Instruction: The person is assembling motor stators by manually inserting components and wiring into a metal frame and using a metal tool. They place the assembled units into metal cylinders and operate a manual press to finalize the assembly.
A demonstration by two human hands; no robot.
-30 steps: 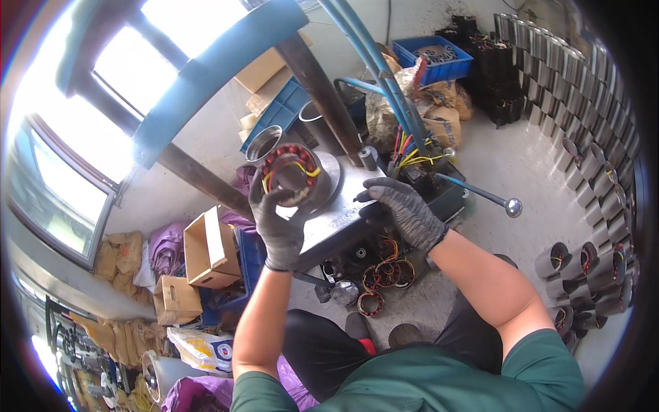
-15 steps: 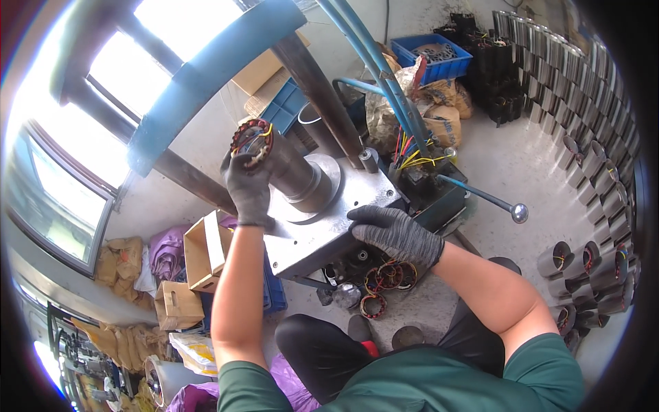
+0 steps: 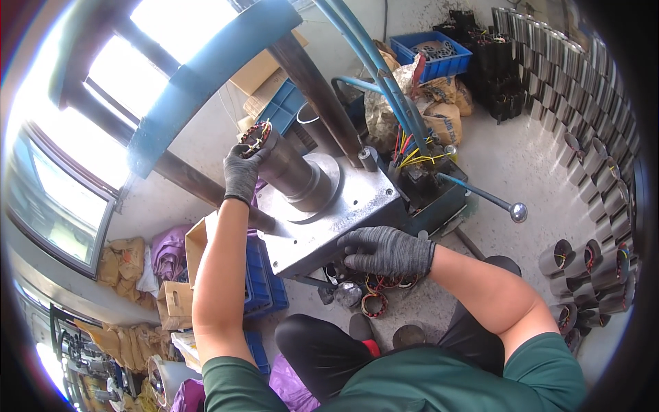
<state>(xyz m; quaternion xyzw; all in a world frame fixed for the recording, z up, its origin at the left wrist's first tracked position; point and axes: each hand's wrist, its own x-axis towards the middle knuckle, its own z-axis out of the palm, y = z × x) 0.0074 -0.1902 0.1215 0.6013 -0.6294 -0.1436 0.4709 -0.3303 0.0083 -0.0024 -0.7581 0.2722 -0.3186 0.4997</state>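
Note:
My left hand (image 3: 241, 173), in a grey knit glove, is closed around the near side of a wound motor stator (image 3: 257, 137) with red and yellow wires. The stator is at the upper end of a dark metal cylinder (image 3: 295, 172); I cannot tell how far it sits inside. That cylinder stands on the round base of a steel press plate (image 3: 281, 248). My right hand (image 3: 392, 251), gloved alike, is beside the plate's front edge with its fingers stretched out and nothing seen in them. Below it, several wound coil rings (image 3: 374, 304) lie partly hidden by the hand.
A blue press frame (image 3: 213, 82) with dark columns (image 3: 316, 103) rises around the plate. A ball-ended lever (image 3: 518, 212) juts out at right. Metal cylinders (image 3: 604, 264) line the right wall. A blue crate (image 3: 439, 65) stands at the back; cardboard boxes (image 3: 175, 305) are at left.
My left hand has shifted slightly up and left, its grip now lower on the stator's near side. My right hand has drawn back toward me, from the plate's top to its front edge.

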